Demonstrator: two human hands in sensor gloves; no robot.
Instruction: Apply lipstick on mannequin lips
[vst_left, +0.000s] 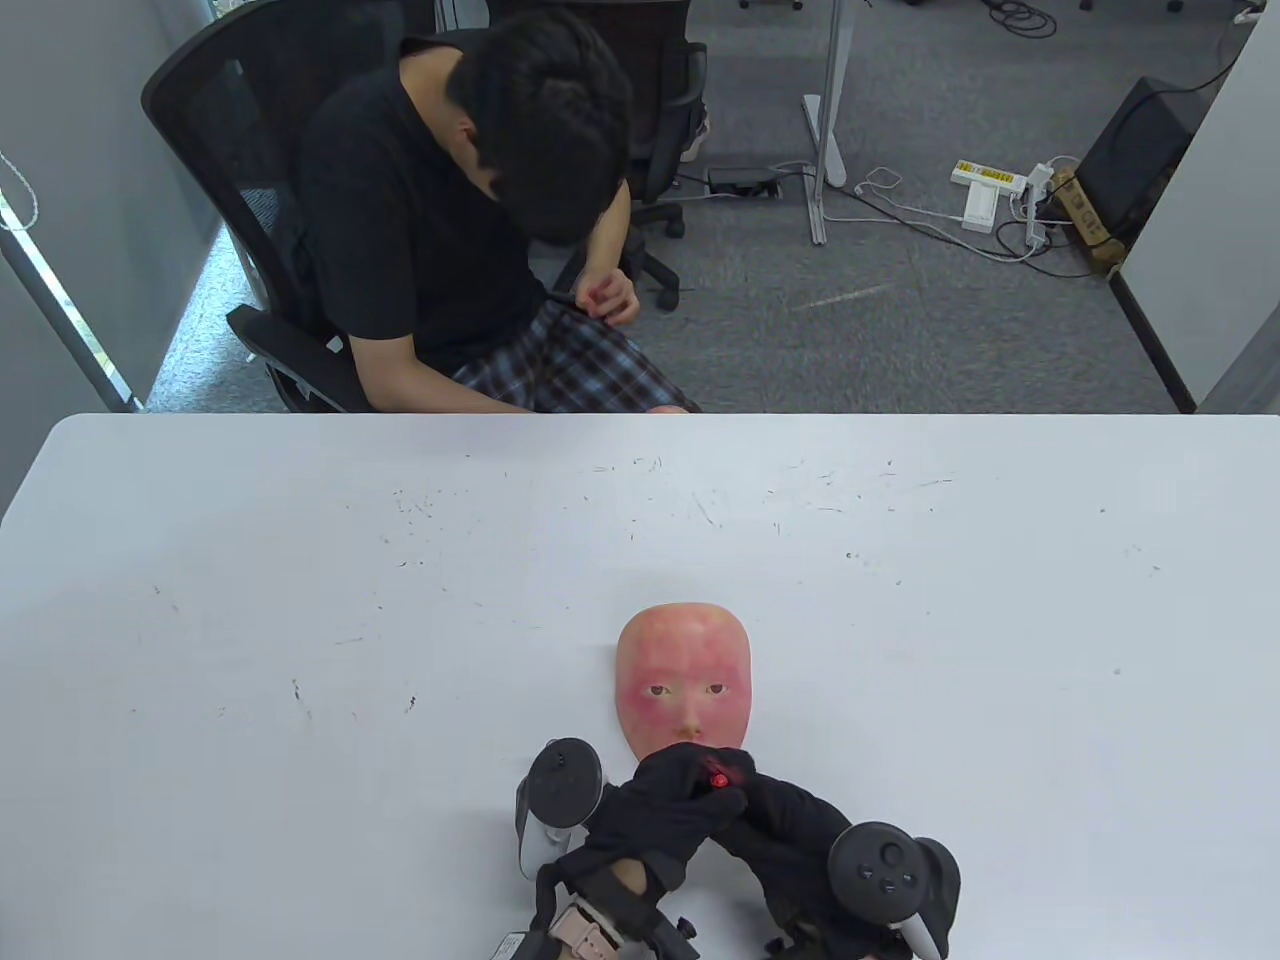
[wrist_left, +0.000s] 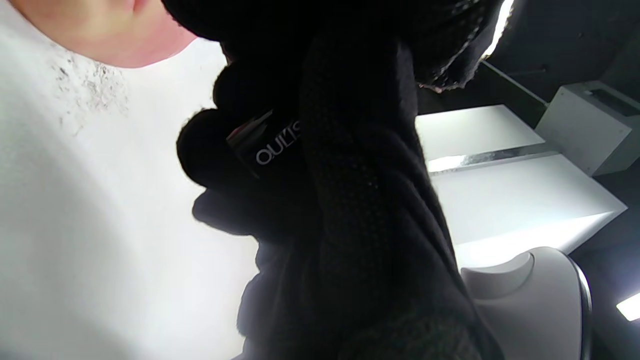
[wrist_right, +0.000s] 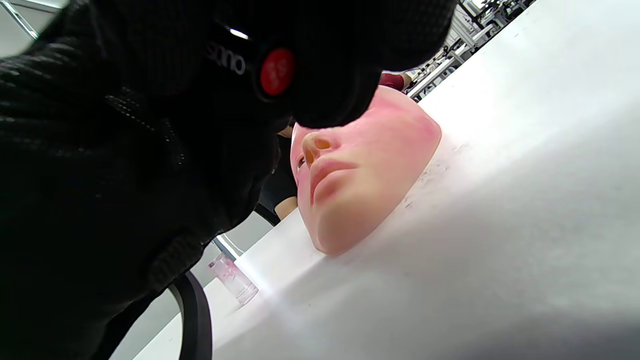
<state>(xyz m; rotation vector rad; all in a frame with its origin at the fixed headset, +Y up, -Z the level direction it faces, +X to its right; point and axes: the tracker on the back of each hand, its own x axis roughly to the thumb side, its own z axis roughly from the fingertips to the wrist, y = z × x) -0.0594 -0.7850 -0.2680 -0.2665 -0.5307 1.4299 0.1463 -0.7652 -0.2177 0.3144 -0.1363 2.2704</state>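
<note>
A pink mannequin face mask (vst_left: 683, 675) lies face up on the white table (vst_left: 300, 600). Both gloved hands meet just below its chin. My left hand (vst_left: 665, 810) and my right hand (vst_left: 790, 815) together grip a black lipstick tube (wrist_left: 270, 145), whose red tip (vst_left: 718, 778) shows between the fingers. In the right wrist view the red tip (wrist_right: 276, 71) sits just above the mask's nose and pale pink lips (wrist_right: 325, 172), apart from them. The hands hide the lips in the table view.
A small clear pinkish cap (wrist_right: 235, 280) stands on the table beyond the mask's chin in the right wrist view. A person in black (vst_left: 470, 200) sits in a chair past the table's far edge.
</note>
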